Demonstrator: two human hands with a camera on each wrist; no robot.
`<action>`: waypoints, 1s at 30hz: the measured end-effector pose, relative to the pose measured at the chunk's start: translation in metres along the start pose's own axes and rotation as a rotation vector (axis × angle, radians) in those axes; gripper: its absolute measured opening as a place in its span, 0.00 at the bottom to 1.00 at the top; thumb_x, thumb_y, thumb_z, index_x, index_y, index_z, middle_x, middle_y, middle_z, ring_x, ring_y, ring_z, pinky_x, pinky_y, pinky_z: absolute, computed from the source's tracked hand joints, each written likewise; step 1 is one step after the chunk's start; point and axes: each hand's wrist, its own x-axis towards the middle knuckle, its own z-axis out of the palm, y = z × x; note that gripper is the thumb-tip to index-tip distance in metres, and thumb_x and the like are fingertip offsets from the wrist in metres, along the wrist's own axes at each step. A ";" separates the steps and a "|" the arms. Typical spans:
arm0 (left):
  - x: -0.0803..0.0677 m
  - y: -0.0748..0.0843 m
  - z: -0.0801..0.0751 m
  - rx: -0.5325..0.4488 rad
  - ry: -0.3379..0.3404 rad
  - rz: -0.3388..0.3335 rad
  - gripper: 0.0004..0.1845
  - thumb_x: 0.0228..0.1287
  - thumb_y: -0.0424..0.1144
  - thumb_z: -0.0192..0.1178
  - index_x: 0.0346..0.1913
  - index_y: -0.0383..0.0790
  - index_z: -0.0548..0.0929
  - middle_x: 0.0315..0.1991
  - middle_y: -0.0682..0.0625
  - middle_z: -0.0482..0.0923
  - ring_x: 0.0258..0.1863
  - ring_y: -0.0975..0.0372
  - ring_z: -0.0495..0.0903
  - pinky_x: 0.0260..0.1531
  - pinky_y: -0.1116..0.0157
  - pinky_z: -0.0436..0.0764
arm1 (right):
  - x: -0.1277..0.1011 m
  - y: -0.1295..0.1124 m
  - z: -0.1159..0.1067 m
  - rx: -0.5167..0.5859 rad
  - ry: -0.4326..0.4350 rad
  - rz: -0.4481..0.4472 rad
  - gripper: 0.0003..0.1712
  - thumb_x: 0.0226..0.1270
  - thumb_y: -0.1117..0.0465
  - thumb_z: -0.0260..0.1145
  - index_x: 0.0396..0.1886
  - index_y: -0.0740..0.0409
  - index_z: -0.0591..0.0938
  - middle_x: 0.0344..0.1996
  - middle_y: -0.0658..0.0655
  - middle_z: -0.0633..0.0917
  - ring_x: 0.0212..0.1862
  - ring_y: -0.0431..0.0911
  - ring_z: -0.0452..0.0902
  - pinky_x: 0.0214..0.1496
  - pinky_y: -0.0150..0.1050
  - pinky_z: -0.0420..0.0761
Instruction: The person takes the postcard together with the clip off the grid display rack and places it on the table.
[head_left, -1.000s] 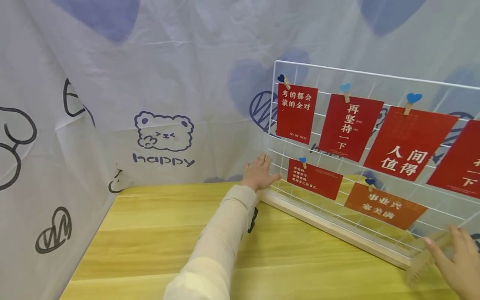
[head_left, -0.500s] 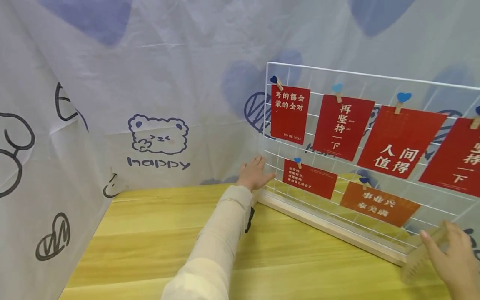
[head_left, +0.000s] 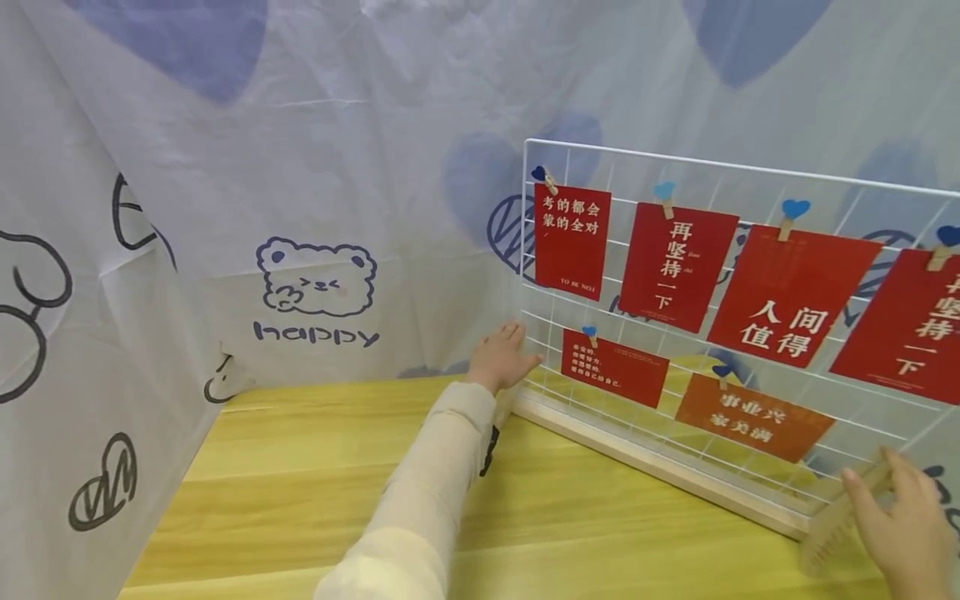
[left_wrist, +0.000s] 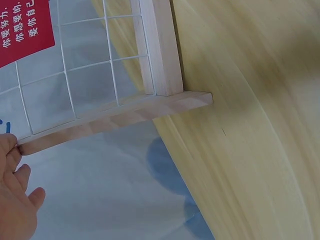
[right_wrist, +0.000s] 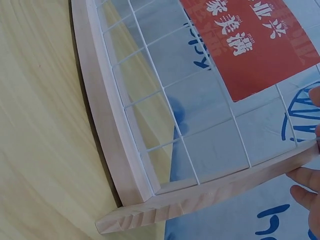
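A white wire grid stand with a pale wooden base (head_left: 660,467) stands slantwise on the table at the right. My left hand (head_left: 497,360) holds its far left wooden side piece (left_wrist: 115,115), fingers at the top end. At the near right end my right hand (head_left: 903,525) grips the other side piece (right_wrist: 215,192), thumb and fingers on either side of the wood. Heart-topped clothespins (head_left: 795,209) fasten several red cards (head_left: 678,267) to the wires. An orange-red card (head_left: 753,417) hangs in the lower row. The right hand is partly cut off in the right wrist view.
The yellow wood-grain table (head_left: 300,483) reaches back to a pale cloth backdrop (head_left: 420,208) with blue hearts and a bear drawing. More cloth (head_left: 75,333) hangs along the left edge. A black strap (head_left: 490,450) shows beside the left sleeve.
The head view has shifted a little. The grid stand, with both hands on it, sits slightly farther left against the backdrop. Both hands keep their places on the wood.
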 end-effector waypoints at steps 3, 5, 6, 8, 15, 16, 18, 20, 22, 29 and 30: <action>-0.001 -0.001 0.002 -0.005 -0.004 -0.005 0.36 0.61 0.59 0.41 0.66 0.42 0.49 0.66 0.50 0.44 0.64 0.57 0.45 0.60 0.57 0.47 | -0.005 -0.006 -0.003 0.005 0.014 -0.008 0.35 0.65 0.48 0.44 0.62 0.69 0.51 0.57 0.75 0.55 0.57 0.68 0.49 0.51 0.64 0.53; -0.001 -0.001 0.003 -0.002 -0.004 -0.005 0.36 0.60 0.59 0.41 0.66 0.43 0.49 0.66 0.51 0.43 0.64 0.58 0.44 0.60 0.57 0.48 | -0.008 -0.009 -0.006 0.010 0.014 -0.013 0.34 0.65 0.52 0.44 0.62 0.70 0.52 0.56 0.76 0.56 0.56 0.68 0.51 0.52 0.63 0.53; -0.001 -0.001 0.004 0.003 -0.003 -0.003 0.36 0.60 0.59 0.41 0.66 0.43 0.48 0.66 0.51 0.43 0.64 0.58 0.44 0.60 0.57 0.48 | -0.008 -0.010 -0.007 0.018 0.023 -0.022 0.33 0.65 0.52 0.45 0.61 0.71 0.53 0.55 0.76 0.57 0.55 0.68 0.51 0.52 0.63 0.53; -0.001 -0.001 0.003 0.008 -0.007 -0.001 0.36 0.60 0.58 0.41 0.66 0.43 0.47 0.66 0.52 0.43 0.64 0.59 0.44 0.59 0.57 0.49 | -0.008 -0.011 -0.009 0.029 0.038 -0.039 0.32 0.64 0.54 0.45 0.60 0.71 0.54 0.54 0.77 0.58 0.54 0.69 0.52 0.51 0.63 0.53; -0.002 0.000 0.003 -0.027 -0.013 0.006 0.36 0.61 0.57 0.42 0.66 0.44 0.46 0.66 0.52 0.42 0.64 0.59 0.45 0.59 0.55 0.50 | -0.006 -0.007 -0.010 0.083 0.095 -0.105 0.29 0.62 0.57 0.47 0.58 0.71 0.59 0.51 0.77 0.62 0.52 0.69 0.55 0.50 0.63 0.54; -0.002 -0.001 0.003 -0.033 -0.012 0.007 0.36 0.61 0.57 0.42 0.66 0.44 0.46 0.66 0.52 0.42 0.64 0.58 0.46 0.59 0.55 0.50 | -0.006 -0.007 -0.010 0.086 0.095 -0.109 0.29 0.62 0.57 0.48 0.58 0.71 0.59 0.51 0.77 0.62 0.52 0.69 0.55 0.49 0.63 0.54; -0.002 -0.002 0.004 -0.044 -0.010 0.008 0.36 0.61 0.57 0.42 0.66 0.43 0.47 0.66 0.52 0.43 0.63 0.58 0.46 0.59 0.56 0.50 | -0.007 -0.008 -0.009 0.089 0.092 -0.104 0.28 0.62 0.58 0.48 0.58 0.70 0.59 0.50 0.76 0.63 0.51 0.69 0.56 0.47 0.63 0.55; -0.002 -0.003 0.004 -0.049 -0.006 0.009 0.36 0.61 0.57 0.43 0.66 0.43 0.48 0.66 0.52 0.44 0.63 0.58 0.47 0.59 0.56 0.50 | -0.007 -0.009 -0.009 0.088 0.086 -0.090 0.28 0.62 0.58 0.48 0.59 0.70 0.59 0.50 0.76 0.63 0.51 0.68 0.56 0.47 0.63 0.55; -0.001 -0.004 0.004 -0.040 -0.002 0.013 0.35 0.61 0.56 0.43 0.66 0.44 0.48 0.66 0.52 0.44 0.63 0.57 0.48 0.59 0.55 0.51 | -0.007 -0.010 -0.009 0.095 0.089 -0.087 0.28 0.62 0.58 0.48 0.58 0.70 0.59 0.50 0.76 0.63 0.51 0.69 0.56 0.47 0.62 0.56; 0.001 -0.006 0.003 0.003 0.006 0.012 0.34 0.60 0.56 0.43 0.65 0.45 0.51 0.65 0.53 0.46 0.63 0.59 0.49 0.58 0.54 0.51 | -0.007 -0.010 -0.007 0.117 0.117 -0.099 0.27 0.62 0.59 0.48 0.58 0.71 0.61 0.48 0.76 0.66 0.49 0.68 0.59 0.47 0.61 0.57; 0.001 -0.006 0.002 0.005 0.008 0.012 0.34 0.60 0.56 0.43 0.65 0.44 0.52 0.65 0.53 0.47 0.63 0.59 0.49 0.58 0.54 0.51 | -0.007 -0.010 -0.007 0.119 0.125 -0.105 0.26 0.62 0.59 0.48 0.57 0.71 0.62 0.46 0.76 0.66 0.48 0.67 0.60 0.46 0.60 0.58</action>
